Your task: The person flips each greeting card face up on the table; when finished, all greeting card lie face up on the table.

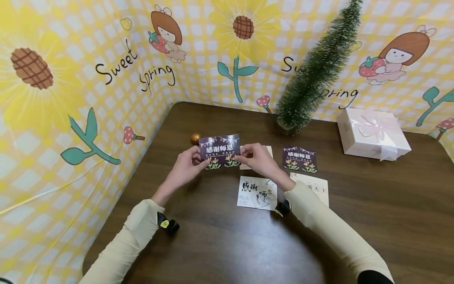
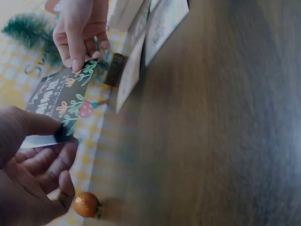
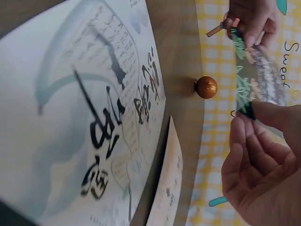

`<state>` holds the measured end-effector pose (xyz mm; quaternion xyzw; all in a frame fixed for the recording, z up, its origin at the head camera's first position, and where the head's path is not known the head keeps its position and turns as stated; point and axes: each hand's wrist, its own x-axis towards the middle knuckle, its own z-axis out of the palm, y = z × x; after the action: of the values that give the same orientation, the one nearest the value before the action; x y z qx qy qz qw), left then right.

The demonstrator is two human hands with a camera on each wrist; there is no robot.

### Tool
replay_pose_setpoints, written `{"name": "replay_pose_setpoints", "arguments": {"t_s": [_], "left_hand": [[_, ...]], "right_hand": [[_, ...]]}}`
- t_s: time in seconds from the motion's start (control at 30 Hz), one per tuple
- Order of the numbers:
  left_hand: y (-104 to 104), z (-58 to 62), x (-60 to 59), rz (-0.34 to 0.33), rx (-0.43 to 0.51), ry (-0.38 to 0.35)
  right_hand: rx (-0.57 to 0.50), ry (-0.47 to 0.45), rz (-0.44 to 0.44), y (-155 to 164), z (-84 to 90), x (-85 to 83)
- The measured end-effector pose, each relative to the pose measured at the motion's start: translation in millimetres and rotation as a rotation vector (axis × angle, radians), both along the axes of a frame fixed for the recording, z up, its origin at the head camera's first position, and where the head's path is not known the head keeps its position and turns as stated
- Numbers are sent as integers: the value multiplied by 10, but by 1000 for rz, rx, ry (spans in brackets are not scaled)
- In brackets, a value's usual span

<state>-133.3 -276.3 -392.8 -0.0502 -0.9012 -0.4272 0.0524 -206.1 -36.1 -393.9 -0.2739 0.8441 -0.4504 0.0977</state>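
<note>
A dark purple greeting card with white lettering, bunting and flowers is held up above the table between both hands. The left hand pinches its left edge, thumb in front and fingers behind. At the opposite edge the right hand pinches it the same way. In the left wrist view the card tilts between the two thumbs. Beneath the right forearm lies a white card with black brush lettering. A cream card is partly hidden behind the right hand.
Another purple card and a cream card lie to the right, the latter partly covered by the sleeve. An orange-brown ball sits behind the left hand. A small green tree and a white ribboned gift box stand at the back.
</note>
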Motion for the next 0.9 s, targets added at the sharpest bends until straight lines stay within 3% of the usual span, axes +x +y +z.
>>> {"name": "replay_pose_setpoints", "arguments": {"t_s": [0.17,0.37,0.63,0.9], "left_hand": [[-23,-119,-68,42,-78,-162],[-50,-230,-117,62,-169,-299],[-43,-191,-174,41,-294,-354],[-9,-177,-209,-24,-354,-400]], "right_hand": [[153,-8,17,-68,-101,-28],[371,-4,37,-160,-140,-1],[546,-11,41,-254,-117,-36],[615,-50,40,-279,-106,-64]]}}
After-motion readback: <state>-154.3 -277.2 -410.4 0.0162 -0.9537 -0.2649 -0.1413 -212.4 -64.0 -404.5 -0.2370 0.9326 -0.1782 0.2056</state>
